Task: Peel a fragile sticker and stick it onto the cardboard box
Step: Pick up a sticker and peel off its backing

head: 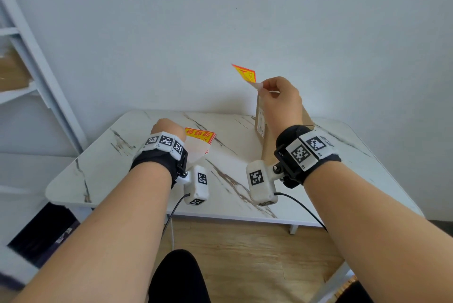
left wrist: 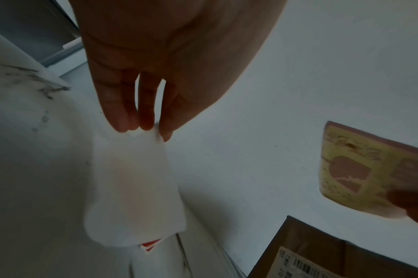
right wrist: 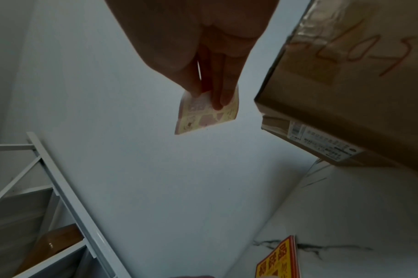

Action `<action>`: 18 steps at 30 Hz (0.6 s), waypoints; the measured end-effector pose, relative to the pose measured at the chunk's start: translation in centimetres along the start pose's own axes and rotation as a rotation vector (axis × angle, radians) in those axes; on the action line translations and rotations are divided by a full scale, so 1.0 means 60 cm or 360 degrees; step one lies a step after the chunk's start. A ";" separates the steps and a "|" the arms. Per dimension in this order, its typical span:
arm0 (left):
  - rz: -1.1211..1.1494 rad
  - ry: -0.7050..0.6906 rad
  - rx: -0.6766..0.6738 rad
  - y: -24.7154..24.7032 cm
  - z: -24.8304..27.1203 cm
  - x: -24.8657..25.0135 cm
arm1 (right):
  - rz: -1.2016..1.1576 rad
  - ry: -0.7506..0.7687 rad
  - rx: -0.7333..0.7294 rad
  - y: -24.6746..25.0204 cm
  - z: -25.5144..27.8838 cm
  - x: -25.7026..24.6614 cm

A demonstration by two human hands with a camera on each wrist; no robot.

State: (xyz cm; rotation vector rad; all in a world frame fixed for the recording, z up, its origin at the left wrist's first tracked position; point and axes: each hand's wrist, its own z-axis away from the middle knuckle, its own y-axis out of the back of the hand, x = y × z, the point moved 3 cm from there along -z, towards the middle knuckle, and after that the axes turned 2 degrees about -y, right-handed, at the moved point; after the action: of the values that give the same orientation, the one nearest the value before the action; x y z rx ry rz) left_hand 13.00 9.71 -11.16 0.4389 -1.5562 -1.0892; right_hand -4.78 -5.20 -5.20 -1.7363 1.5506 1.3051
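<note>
Marble-top bench [head: 127, 175] is carrying a cardboard box [right wrist: 346, 90] standing at far right, and a stack of fragile stickers [head: 201, 136] lying left of it. Right hand [head: 279, 104] is lifting above the box's near-left top edge, thumb and fingers pinching one peeled sticker [head: 245, 74] by its lower corner; sticker is sticking up-left of the grip, clear of the box. Left hand [left wrist: 155, 79] is hovering over the stack, fingertips [left wrist: 122, 124] pinching the white backing sheet [left wrist: 134, 190], which is hanging down.
</note>
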 end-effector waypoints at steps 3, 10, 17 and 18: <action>-0.0080 -0.0074 0.0041 0.002 0.002 0.006 | -0.0013 0.0028 -0.0078 -0.008 0.005 -0.001; 0.0493 -0.0197 0.0289 0.018 -0.003 0.038 | -0.0038 -0.0029 -0.0201 -0.009 0.009 -0.002; 0.1003 -0.0423 0.0167 0.010 0.026 0.134 | 0.0021 0.0052 -0.0171 0.018 0.010 0.003; 0.1079 -0.0447 0.0120 0.009 0.035 0.145 | 0.0034 0.0064 -0.0169 0.024 0.008 0.006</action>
State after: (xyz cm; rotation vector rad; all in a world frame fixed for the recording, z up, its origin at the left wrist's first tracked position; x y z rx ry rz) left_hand 8.61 4.15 -5.66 -0.2059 -1.8051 -0.5764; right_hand -6.33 -5.35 -5.40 -1.8256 1.5515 1.3944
